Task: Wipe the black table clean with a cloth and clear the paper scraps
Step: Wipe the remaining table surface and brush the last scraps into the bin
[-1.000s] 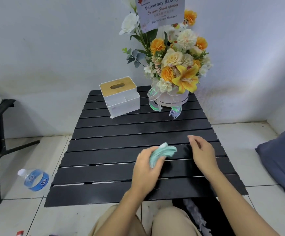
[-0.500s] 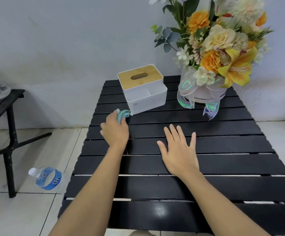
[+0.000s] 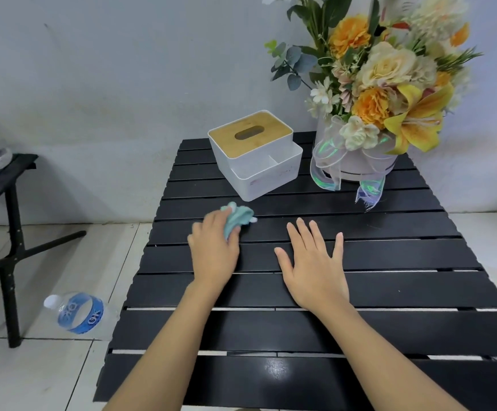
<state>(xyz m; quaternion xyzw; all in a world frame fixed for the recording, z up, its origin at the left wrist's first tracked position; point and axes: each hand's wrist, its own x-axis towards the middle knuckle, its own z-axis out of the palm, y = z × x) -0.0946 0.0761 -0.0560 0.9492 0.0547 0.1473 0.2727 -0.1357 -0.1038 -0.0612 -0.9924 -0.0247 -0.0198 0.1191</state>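
Teal cloth (image 3: 239, 218), bunched, is clutched in the left grip (image 3: 214, 253) at frame centre, pressed on the black slatted worktop (image 3: 404, 256); right grip (image 3: 315, 268) lies flat, fingers spread, holding nothing.

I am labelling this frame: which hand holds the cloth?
The left hand grips the cloth; the right hand lies flat and empty on the table.

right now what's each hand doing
Left hand: closed on the cloth, holding it against the black table.
Right hand: open, flat on the table.
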